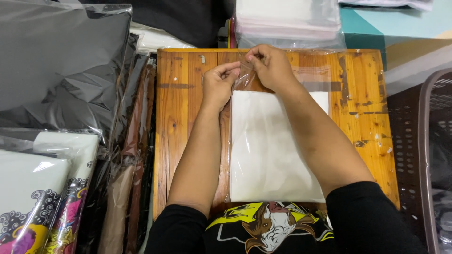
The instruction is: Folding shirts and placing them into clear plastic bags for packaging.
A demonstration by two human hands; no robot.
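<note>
On the wooden table (pixel 179 141), seen from the head camera, a folded white cloth (pixel 268 155) lies flat inside a clear plastic bag (pixel 310 77), its long side running away from the person. The bag's open flap reaches past the cloth toward the far edge of the table, and the bare wood shows through it.

Both hands meet at the top left corner of the bag. The left hand (pixel 219 84) has its fingers curled narrow, thumb and forefinger pinched on the crinkled edge of the plastic. The right hand (pixel 270 66) crosses over the cloth, its forearm lying along the white surface, and its fingertips are closed on the same bit of flap, just beside the left hand's; the two touch or nearly touch.

Left of the table, packed garments in clear bags stand on edge in a row (pixel 134 155), brown and dark in colour, with a large dark grey packet (pixel 61 61) behind them and white printed packets (pixel 42 188) nearer the person. Beyond the far edge of the table sits a stack of white bagged items (pixel 287 21). At the right stands a brown plastic basket (pixel 423 155) with a perforated wall.
</note>
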